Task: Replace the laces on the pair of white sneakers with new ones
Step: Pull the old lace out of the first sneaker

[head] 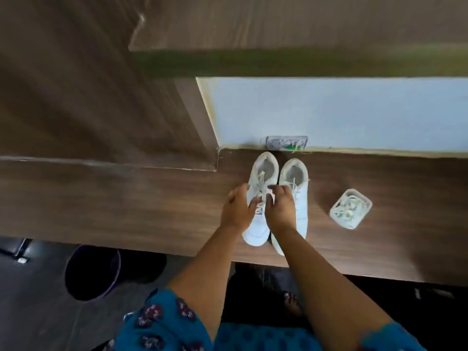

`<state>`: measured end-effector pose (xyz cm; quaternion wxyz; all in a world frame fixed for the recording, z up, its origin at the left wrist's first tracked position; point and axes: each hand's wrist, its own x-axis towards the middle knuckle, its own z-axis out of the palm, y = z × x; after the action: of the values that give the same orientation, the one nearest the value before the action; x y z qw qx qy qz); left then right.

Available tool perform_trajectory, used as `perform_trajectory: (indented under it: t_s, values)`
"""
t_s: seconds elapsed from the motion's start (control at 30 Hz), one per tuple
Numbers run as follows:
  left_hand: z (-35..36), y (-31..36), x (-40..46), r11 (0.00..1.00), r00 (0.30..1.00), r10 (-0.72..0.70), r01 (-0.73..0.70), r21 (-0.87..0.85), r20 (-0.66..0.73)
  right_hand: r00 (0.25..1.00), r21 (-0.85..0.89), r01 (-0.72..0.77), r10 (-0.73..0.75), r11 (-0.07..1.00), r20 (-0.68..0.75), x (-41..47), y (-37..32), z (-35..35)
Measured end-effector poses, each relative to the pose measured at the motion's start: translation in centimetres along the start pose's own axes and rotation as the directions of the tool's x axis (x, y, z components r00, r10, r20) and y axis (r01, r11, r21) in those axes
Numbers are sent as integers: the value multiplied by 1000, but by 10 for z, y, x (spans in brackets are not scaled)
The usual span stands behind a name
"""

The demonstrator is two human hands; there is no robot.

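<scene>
Both hands are reaching over the wood-grain desk [152, 211]: the left hand [236, 210] is lying relaxed against the left white sneaker [258, 224], while the right hand [279, 210] is pinching its lace [262, 190]. The right sneaker [300, 198] is sitting just beside it. Near them, a clear container [350, 208] is holding coiled white laces [345, 210]. No writing is showing legibly.
</scene>
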<state>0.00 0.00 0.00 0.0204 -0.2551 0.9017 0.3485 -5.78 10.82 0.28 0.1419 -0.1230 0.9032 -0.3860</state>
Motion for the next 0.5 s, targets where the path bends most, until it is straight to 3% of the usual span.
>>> perform_trajectory:
  t_s: [0.07, 0.17, 0.33, 0.5]
  values:
    - [18, -9, 20, 984, 995, 49, -63, -166, -90, 993, 76, 29, -20, 997, -117, 11, 3, 22]
    - [42, -21, 40, 952, 963, 120, -180, -248, -239, 968, 69, 100, -80, 993, -239, 22, 18, 49]
    - [66, -43, 56, 910, 849, 273, -381, -166, -452, 893, -27, 259, -250, 966, -375, 29, 42, 62]
    - [77, -47, 56, 915, 775, 337, -403, -7, -535, 807, -16, 403, -363, 915, -465, 29, 49, 60]
